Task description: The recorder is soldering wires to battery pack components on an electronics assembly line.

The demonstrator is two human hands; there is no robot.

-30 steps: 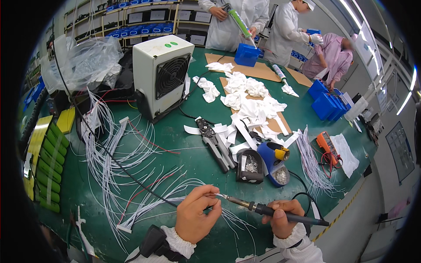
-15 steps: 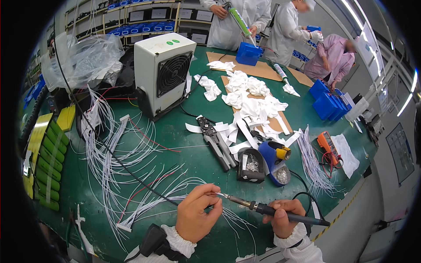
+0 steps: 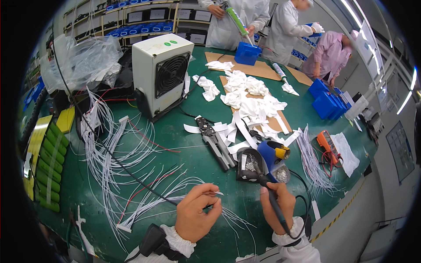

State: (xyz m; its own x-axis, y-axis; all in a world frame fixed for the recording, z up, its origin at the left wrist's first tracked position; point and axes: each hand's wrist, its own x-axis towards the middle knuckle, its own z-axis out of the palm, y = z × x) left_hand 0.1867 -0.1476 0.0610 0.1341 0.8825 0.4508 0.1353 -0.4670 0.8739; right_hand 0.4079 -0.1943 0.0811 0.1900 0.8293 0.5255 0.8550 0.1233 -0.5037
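Observation:
My left hand [image 3: 197, 214] is closed in a pinch on a thin white wire [image 3: 219, 193], whose end pokes out past the fingertips. My right hand [image 3: 280, 205] grips a soldering iron [image 3: 274, 202] by its dark handle. The iron's front end reaches into a black open-topped box [image 3: 250, 176] holding silvery bits; its very tip is hard to make out. Just behind is a blue iron stand [image 3: 266, 152] with a yellow part on top. A white wire harness [image 3: 142, 210] fans out to the left of and below my left hand.
Wire strippers [image 3: 215, 142] lie beyond my hands, before a heap of white cloths [image 3: 250, 94]. A fan unit [image 3: 153, 74] stands farther left, green cells [image 3: 50, 164] at the left edge. On the right are a wire bundle [image 3: 312, 158] and orange multimeter [image 3: 326, 144]. Co-workers stand opposite.
My right hand has swung the soldering iron away from the wire in my left hand, and its front end is now over the black box. My left hand stays in place.

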